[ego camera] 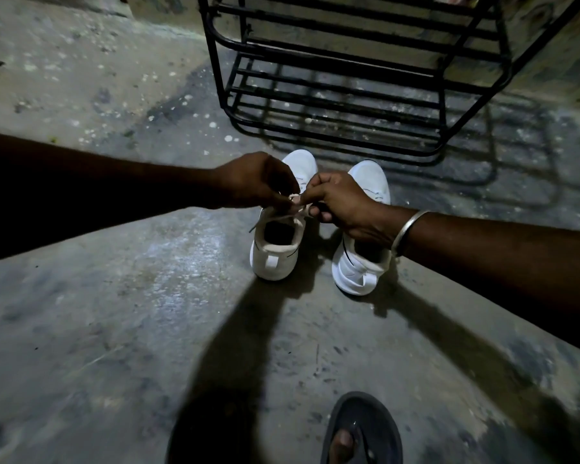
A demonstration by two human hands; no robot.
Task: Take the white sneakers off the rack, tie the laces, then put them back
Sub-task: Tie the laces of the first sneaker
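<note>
I counted two white sneakers [275,259] on the floor [114,313], one black rack [349,82], one sandal [365,426]. Left hand [255,180] and right hand [345,202], both curled, pinched one sneaker's laces [283,217].

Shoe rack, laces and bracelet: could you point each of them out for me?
shoe rack [444,108], head view, on its right front post.
laces [294,197], head view, on the pale loop being tied.
bracelet [408,231], head view, on the middle of the silver band.
</note>
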